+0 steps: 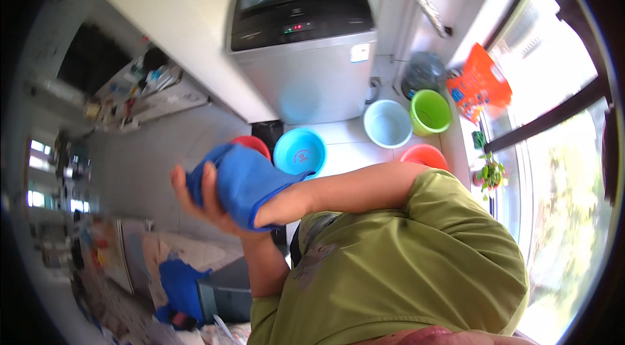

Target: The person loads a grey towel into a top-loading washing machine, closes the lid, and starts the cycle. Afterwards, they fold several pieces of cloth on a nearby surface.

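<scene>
A blue cloth point(246, 181) with a darker stitched hem is bunched in front of my body. From the left, my left hand point(217, 213) cups it, fingers curled up around its side. My right forearm crosses in from the right, and its wrist goes under the hem. The cloth covers my right hand point(281, 209) except near the wrist, so its fingers are hidden. Beyond the cloth a red basin point(258, 143) is partly covered from view, and a bright blue basin point(300, 152) stands beside it on the floor.
A top-loading washing machine point(317, 78) with a lit panel stands ahead. To the right are a pale blue basin point(387, 123), a green bucket point(430, 113), a red basin point(424, 153), an orange bag point(481, 83) and a potted plant point(492, 174) by the window. More blue fabric point(181, 286) lies at lower left.
</scene>
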The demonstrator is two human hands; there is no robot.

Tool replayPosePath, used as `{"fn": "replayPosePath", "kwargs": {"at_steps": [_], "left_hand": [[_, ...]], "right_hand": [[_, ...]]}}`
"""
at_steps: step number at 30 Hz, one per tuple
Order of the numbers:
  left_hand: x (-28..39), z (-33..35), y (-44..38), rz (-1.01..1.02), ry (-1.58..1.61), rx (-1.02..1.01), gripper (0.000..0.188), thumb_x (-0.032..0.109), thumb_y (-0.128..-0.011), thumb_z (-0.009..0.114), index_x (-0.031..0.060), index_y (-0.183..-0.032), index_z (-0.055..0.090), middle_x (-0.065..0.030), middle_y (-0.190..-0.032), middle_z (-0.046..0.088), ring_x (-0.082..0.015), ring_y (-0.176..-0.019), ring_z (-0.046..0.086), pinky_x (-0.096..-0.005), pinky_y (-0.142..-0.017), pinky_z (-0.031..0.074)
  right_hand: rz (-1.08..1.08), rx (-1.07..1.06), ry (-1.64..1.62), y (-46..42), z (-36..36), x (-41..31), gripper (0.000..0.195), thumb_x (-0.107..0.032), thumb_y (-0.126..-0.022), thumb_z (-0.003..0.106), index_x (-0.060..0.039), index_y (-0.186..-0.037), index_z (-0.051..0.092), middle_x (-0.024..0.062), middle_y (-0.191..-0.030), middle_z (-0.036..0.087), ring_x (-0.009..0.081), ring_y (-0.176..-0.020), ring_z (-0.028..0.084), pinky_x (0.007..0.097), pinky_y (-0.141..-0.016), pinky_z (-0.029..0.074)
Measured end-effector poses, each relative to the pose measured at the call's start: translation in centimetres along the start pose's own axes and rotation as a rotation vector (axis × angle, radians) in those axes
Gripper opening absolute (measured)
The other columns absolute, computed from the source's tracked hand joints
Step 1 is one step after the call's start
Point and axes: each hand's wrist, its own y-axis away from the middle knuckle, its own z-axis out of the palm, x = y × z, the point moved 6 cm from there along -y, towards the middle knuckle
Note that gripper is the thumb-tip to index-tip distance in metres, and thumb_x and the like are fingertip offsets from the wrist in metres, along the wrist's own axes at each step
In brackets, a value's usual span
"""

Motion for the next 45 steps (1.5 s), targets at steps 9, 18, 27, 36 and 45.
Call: {"fn": "replayPosePath", "kwargs": {"at_steps": [9,18,27,36,45], "left_hand": [[-1.8,0.0,0.3,-0.292,0.228,-0.004,0.055,0.05,-0.093,0.035,-0.0007,-0.097,0.054,-0.0213,-0.108,0.054,-0.0306,-0.1,0.054,-0.0418,-0.088,0.044],[5.4,6.2,0.7,-0.524,0.775,-0.315,0.074,0.06,-0.091,0.04,-0.0068,-0.12,0.05,-0.025,-0.126,0.049,-0.0326,-0.117,0.05,-0.045,-0.096,0.041],[4.2,9.5,5.6,-0.46,0.817,-0.364,0.068,0.057,-0.095,0.038,-0.008,-0.102,0.054,-0.0169,-0.1,0.057,-0.02,-0.089,0.057,-0.0335,-0.083,0.045],[10.9,14.3,6.1,-0.6,1.84,-0.42,0.058,0.049,-0.1,0.03,-0.0031,-0.117,0.049,-0.0147,-0.121,0.049,-0.0223,-0.113,0.049,-0.0364,-0.1,0.036],[11.4,15.7,11.4,-0.78,1.377,-0.551,0.07,0.054,-0.098,0.031,-0.0021,-0.141,0.028,-0.0151,-0.143,0.032,-0.026,-0.131,0.037,-0.039,-0.107,0.031]], "right_hand": [[-0.188,-0.002,0.723,2.0,2.8,-4.2,0.029,-0.032,-0.092,0.054,-0.0033,-0.098,0.054,0.0037,-0.091,0.05,0.0154,-0.091,0.045,0.0307,-0.086,0.039],[-0.397,0.436,1.187,6.7,-1.0,-9.4,0.023,-0.025,-0.086,0.062,-0.0029,-0.086,0.066,0.0134,-0.074,0.064,0.0271,-0.07,0.062,0.037,-0.064,0.047],[-0.088,0.277,0.682,10.7,-2.0,-10.6,0.032,-0.024,-0.095,0.053,0.0017,-0.076,0.056,0.0152,-0.065,0.057,0.0258,-0.059,0.057,0.0366,-0.054,0.043],[-0.669,0.575,1.524,15.6,2.5,-18.0,0.026,-0.026,-0.089,0.059,-0.0039,-0.102,0.057,0.0097,-0.065,0.059,0.0302,-0.059,0.058,0.0378,-0.054,0.045],[-0.7,0.494,0.881,14.8,0.1,-18.9,0.044,-0.039,-0.097,0.049,-0.0012,-0.119,0.055,0.0059,-0.091,0.056,0.0161,-0.087,0.053,0.0292,-0.079,0.042]]}}
